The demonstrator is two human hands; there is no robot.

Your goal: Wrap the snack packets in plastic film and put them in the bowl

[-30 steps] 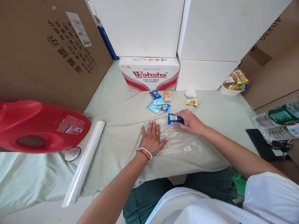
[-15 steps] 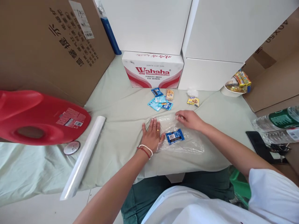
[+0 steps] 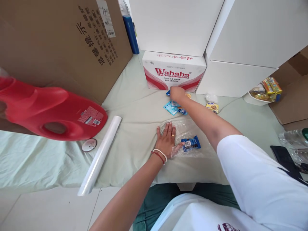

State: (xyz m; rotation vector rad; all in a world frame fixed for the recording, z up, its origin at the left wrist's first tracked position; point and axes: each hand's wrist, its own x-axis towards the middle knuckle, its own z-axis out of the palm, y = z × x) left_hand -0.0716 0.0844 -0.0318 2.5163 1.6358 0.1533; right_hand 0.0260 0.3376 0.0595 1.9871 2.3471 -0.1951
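My left hand [image 3: 165,139] lies flat with its fingers stretched out, pressing on the left edge of a sheet of clear plastic film [image 3: 204,152]. A small blue snack packet [image 3: 191,143] with a barcode rests on that film, close to the left thumb. Farther back, my right hand [image 3: 177,94] is curled over a group of small packets, and its fingertips are hidden. Part of a dark blue packet [image 3: 167,93] shows beside it. Light blue packets [image 3: 170,108] and another dark blue packet [image 3: 182,110] lie just in front of this hand.
Behind the packets stands a Wahaha water carton [image 3: 173,72]. A yellow packet [image 3: 212,107] lies to the right, with a snack bowl [image 3: 257,100] beyond. On the left are a white film roll [image 3: 100,155], a round lid [image 3: 89,145] and a red jug [image 3: 72,112].
My right hand has left the film's far edge and reached forward to the group of packets. The left hand stays flat on the film. The view has shifted left.
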